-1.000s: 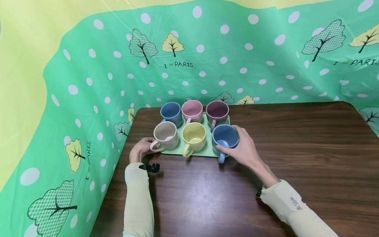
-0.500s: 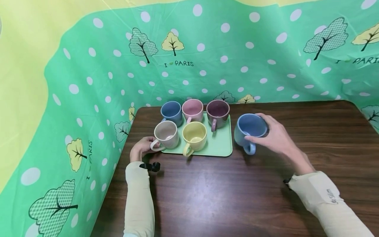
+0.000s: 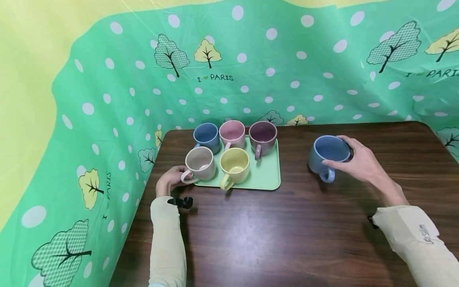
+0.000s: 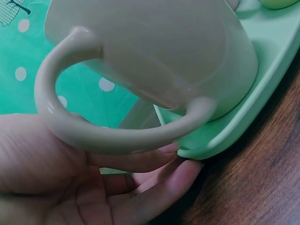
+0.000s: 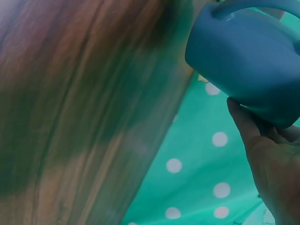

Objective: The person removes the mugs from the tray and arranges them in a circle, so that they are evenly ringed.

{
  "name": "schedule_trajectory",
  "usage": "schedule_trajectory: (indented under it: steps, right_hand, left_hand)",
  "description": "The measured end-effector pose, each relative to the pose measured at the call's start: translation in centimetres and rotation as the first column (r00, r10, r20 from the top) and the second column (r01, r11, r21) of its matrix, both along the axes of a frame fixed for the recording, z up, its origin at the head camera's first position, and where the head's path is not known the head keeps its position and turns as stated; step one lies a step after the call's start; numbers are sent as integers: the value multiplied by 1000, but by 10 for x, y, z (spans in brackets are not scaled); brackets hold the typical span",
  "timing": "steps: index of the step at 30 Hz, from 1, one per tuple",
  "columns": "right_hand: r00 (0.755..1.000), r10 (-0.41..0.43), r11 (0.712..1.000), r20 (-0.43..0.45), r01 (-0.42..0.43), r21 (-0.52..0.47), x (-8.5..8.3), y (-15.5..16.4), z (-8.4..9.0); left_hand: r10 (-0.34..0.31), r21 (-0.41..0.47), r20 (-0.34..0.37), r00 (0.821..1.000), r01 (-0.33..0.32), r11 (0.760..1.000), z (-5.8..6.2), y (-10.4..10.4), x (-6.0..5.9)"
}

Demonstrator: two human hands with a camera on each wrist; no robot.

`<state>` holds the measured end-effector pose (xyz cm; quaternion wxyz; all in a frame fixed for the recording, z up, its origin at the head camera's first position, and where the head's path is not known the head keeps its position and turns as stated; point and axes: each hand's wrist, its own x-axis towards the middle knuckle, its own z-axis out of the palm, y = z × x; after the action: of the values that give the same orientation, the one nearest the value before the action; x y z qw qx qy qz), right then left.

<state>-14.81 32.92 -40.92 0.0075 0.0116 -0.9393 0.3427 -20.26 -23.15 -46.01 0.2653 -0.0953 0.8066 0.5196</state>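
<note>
My right hand (image 3: 362, 161) grips a blue mug (image 3: 317, 159) by its sides near the rim, right of the tray; its handle points toward me. The same blue mug (image 5: 248, 61) fills the upper right of the right wrist view. Whether its base touches the table I cannot tell. At the near left corner of the green tray (image 3: 265, 175), my left hand (image 3: 173, 177) pinches the edge, beneath the handle of a greyish-beige mug (image 3: 204, 169). The left wrist view shows the fingertips (image 4: 187, 173) at that tray corner (image 4: 206, 147).
On the tray stand a yellow mug (image 3: 234, 165), a second blue mug (image 3: 207, 137), a pink mug (image 3: 233, 137) and a purple mug (image 3: 263, 139). The brown wooden table (image 3: 251, 239) meets a green dotted cloth (image 3: 251, 91) behind and at left.
My right hand has carried the blue mug from the tray's near right corner rightward over the table. My left hand has stayed at the tray corner.
</note>
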Motion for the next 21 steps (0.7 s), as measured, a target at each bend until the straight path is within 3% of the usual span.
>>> schedule_trajectory:
  steps: [21]
  right_hand:
    - [994, -31, 997, 100, 24, 69, -7, 50, -7]
  left_hand:
    - [-9, 0, 10, 1000, 9, 1000, 0, -1, -2]
